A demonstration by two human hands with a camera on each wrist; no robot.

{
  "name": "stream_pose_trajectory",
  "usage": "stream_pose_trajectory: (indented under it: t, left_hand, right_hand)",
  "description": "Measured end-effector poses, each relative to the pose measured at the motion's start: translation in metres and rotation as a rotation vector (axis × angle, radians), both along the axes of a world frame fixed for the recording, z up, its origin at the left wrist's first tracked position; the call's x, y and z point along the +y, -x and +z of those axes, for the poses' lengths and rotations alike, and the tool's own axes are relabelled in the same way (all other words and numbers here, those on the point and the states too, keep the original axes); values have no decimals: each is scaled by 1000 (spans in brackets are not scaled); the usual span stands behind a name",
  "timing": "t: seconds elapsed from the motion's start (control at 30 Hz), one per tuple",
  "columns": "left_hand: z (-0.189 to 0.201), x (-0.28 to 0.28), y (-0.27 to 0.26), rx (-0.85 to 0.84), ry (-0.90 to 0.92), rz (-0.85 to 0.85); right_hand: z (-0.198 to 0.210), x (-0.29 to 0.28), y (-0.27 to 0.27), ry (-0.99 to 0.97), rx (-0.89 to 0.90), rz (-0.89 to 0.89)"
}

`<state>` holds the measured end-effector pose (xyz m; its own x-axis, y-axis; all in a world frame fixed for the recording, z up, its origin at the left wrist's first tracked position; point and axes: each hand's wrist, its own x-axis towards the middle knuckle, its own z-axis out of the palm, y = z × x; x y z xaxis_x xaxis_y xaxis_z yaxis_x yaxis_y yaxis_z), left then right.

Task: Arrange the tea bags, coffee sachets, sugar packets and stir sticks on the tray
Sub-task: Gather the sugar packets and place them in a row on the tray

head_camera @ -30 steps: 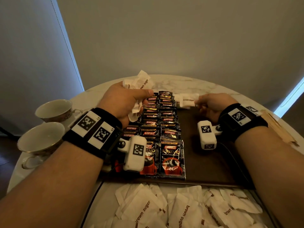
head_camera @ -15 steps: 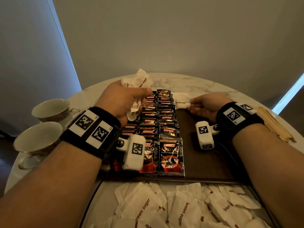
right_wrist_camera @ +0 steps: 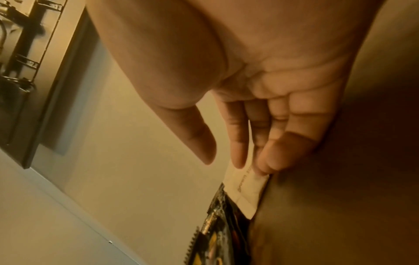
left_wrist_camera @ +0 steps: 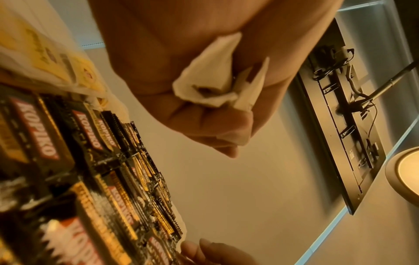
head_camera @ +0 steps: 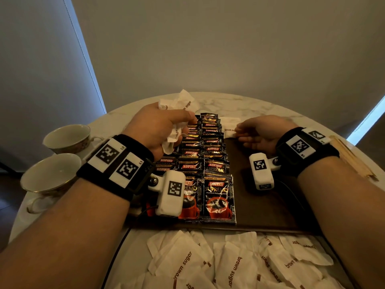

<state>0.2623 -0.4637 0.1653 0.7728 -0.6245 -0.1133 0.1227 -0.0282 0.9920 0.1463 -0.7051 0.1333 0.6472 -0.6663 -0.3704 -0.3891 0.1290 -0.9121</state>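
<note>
Dozens of loose brown sugar packets (head_camera: 233,265) lie heaped on the desk (head_camera: 229,101) at the near edge, not yet on the tray (head_camera: 270,205) — so the sugar step looks barely begun. Beyond them, the dark tray carries the coffee sachets (head_camera: 208,163) in overlapping rows along its left part; that part of the job seems done. What look like tea bags show yellow beside the rows in the left wrist view. The left hand (head_camera: 160,128) is curled round a bunch of sugar packets above the sachets. The right hand (head_camera: 264,132), fingers nearly straight, touches one placed sugar packet (head_camera: 229,128) at the tray's far end, just beside the sachets. Stir sticks (head_camera: 352,161) wait on the desk at right; two cups (head_camera: 60,159) stand left.
</note>
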Motion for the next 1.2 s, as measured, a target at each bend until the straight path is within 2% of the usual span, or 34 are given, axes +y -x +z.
stream_pose_trajectory:
  t: [0.13,0.23,0.33,0.43,0.7,0.87,0.93,1.2]
  left_hand:
    - [0,-2,6,-2,-20,-79]
    - [0,-3,9,-39,-54,-152]
    - [-1,-3,12,-74,-79,-197]
    - [-3,-4,12,-74,-74,-200]
    - [1,-4,15,-102,-21,-147]
    - [1,-3,18,-194,4,-161]
    - [1,-2,18,-199,8,-141]
    - [3,-4,14,-66,65,-19]
  right_hand:
    - [3,0,3,25,13,21]
    - [14,9,5,62,-80,76]
    - [32,31,8,56,-278,296]
    - [43,55,9,115,-328,494]
    - [41,69,3,168,-437,337]
    - [38,76,2,148,-381,487]
    - [39,73,3,117,-394,458]
    - [46,60,7,215,-372,373]
